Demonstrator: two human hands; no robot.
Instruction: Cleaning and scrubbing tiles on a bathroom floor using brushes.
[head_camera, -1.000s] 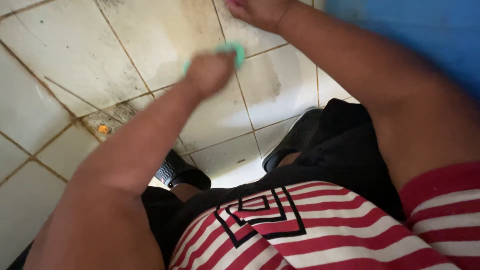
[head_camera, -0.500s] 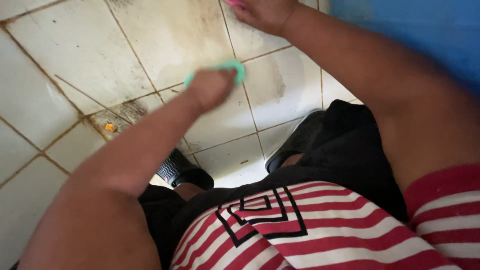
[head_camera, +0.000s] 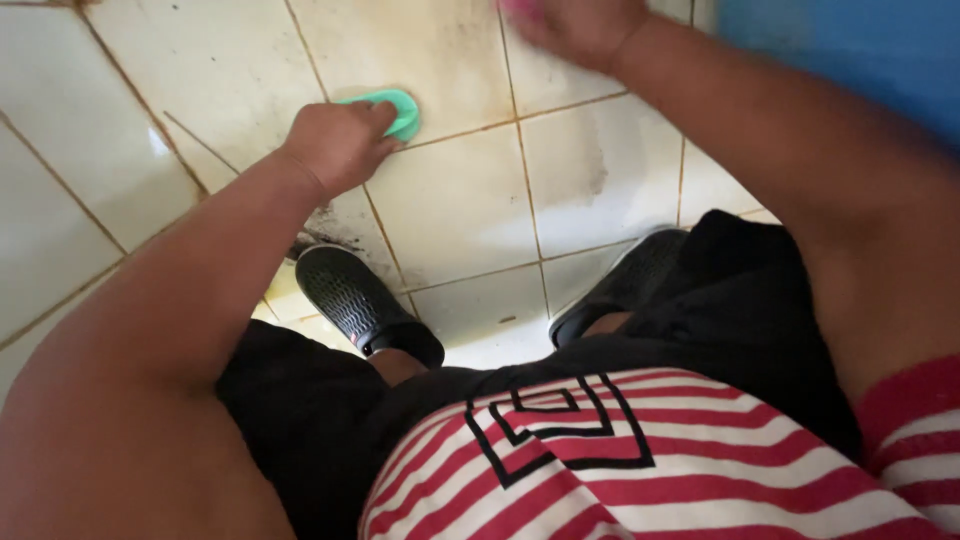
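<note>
Grimy white tiles (head_camera: 470, 200) fill the view, with brown grout lines and dark stains, and a blue wall (head_camera: 850, 50) stands at the upper right. My left hand (head_camera: 335, 145) is closed around a green scrubber (head_camera: 400, 108), pressing it flat to the tile just above a grout line. Only the scrubber's rounded end shows past my fingers; the rest is under my palm.

Over the last second the scrubber has travelled: it was further right, close to the vertical grout line, and now it sits to the left of that line, nearer the dark streak that runs down toward my left shoe (head_camera: 365, 305). The whole view has shifted too, so part of that is my head moving, but the hand has clearly drawn back along the tile. I take that as one stroke of scrubbing, with the grime beside the shoe not yet reached.

My right hand (head_camera: 575, 25) is at the top edge, resting on the tile with something pink (head_camera: 520, 8) under it. It is cut off by the frame, so I cannot tell whether it grips that or only leans on it. It has hardly moved.

Below are my right shoe (head_camera: 620, 285), black shorts (head_camera: 720, 310) and striped shirt (head_camera: 600, 460)
</note>
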